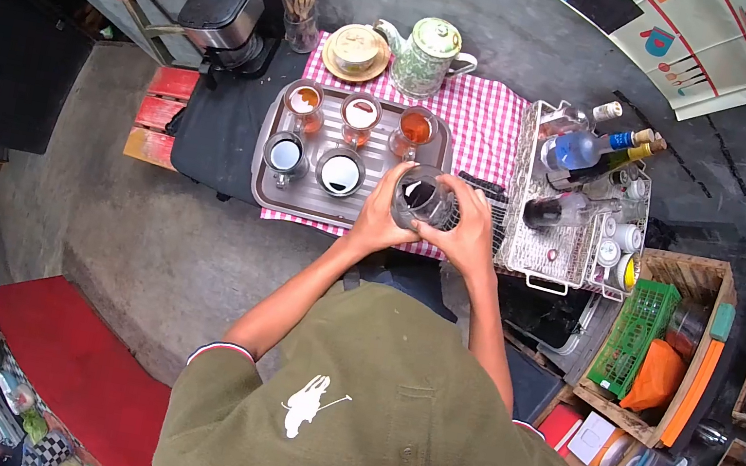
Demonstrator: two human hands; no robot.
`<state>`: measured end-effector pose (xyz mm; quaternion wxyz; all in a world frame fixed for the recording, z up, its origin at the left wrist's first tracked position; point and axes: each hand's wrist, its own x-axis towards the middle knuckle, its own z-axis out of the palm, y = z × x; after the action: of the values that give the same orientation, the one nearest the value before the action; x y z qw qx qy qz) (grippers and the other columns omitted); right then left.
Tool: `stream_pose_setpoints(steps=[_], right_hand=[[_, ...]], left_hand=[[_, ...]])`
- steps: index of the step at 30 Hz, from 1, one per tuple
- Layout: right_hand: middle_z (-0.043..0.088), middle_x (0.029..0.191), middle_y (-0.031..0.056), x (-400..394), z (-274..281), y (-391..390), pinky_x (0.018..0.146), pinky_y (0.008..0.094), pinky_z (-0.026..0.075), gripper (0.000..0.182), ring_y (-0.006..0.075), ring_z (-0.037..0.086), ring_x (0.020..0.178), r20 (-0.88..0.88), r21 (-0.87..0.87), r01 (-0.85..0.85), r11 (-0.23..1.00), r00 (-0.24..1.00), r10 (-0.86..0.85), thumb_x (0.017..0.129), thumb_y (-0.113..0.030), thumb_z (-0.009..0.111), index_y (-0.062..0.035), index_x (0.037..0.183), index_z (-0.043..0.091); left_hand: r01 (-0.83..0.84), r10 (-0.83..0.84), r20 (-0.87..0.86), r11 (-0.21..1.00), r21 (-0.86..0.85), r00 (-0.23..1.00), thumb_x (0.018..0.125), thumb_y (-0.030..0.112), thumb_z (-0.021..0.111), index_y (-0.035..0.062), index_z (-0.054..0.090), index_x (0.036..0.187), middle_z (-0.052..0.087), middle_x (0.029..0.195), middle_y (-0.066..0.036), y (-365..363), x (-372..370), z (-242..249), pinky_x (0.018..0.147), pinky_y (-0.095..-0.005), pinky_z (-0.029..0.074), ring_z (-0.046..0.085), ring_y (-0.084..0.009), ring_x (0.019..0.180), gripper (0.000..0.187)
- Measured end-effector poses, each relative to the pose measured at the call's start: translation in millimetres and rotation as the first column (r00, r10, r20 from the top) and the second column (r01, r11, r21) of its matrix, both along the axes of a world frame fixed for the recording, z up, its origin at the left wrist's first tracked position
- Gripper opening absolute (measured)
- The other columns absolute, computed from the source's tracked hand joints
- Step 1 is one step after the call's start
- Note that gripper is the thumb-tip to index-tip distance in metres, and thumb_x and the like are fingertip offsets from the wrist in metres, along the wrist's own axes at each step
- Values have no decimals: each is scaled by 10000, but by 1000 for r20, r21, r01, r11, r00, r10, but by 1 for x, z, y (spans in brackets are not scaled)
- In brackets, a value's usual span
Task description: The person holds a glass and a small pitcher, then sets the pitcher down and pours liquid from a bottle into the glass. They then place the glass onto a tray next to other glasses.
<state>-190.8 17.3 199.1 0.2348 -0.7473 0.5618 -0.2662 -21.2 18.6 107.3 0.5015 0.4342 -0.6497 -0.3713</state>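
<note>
Glass is what both hands close on: a clear jar [422,198] with dark liquid at its bottom, held just above the near right corner of a grey tray [262,177]. Left hand [380,216] wraps the jar's left side, fingers clamped on it; right hand [470,232] covers its right side, fingers curled tight against the glass. On the tray stand three glasses of amber drink [360,118] and two cups [341,171] with dark contents. Behind, on the red checked cloth [489,114] over the surface, sits a patterned teapot [426,54]. A wire rack [555,254] with bottles stands just to the right.
</note>
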Motion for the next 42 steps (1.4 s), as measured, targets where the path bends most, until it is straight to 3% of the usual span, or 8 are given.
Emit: stream_pose_setpoints(steps=[11, 14, 42], right_hand=[[671, 1109, 115, 2, 1, -1, 938, 429, 452, 669, 307, 616, 1024, -11, 13, -1, 1000, 1000, 1, 584, -253, 856, -58, 1180, 623], [671, 1079, 77, 2, -4, -1, 908, 432, 437, 682, 298, 601, 988, 5, -30, -8, 1000, 1000, 9, 574, -264, 860, -113, 1193, 618], [675, 1130, 103, 5, -8, 4, 944, 444, 447, 690, 321, 617, 1070, 20, -17, -23, 1000, 1000, 24, 583, -259, 849, -85, 1209, 615]], left_hand=[[-5, 6, 10, 1000, -17, 1000, 558, 237, 877, 14, 365, 1450, 516, 1377, -217, -1, 2, -1, 1084, -448, 436, 532, -382, 1280, 1052], [4, -4, -12, 1000, 5, 1000, 557, 227, 874, 15, 365, 1451, 509, 1386, -216, 0, 2, -2, 1092, -448, 427, 520, -382, 1294, 1051], [1, -1, -12, 1000, 6, 1000, 564, 211, 880, -3, 355, 1447, 493, 1402, -208, 7, 5, -7, 1097, -446, 423, 497, -386, 1314, 1050]])
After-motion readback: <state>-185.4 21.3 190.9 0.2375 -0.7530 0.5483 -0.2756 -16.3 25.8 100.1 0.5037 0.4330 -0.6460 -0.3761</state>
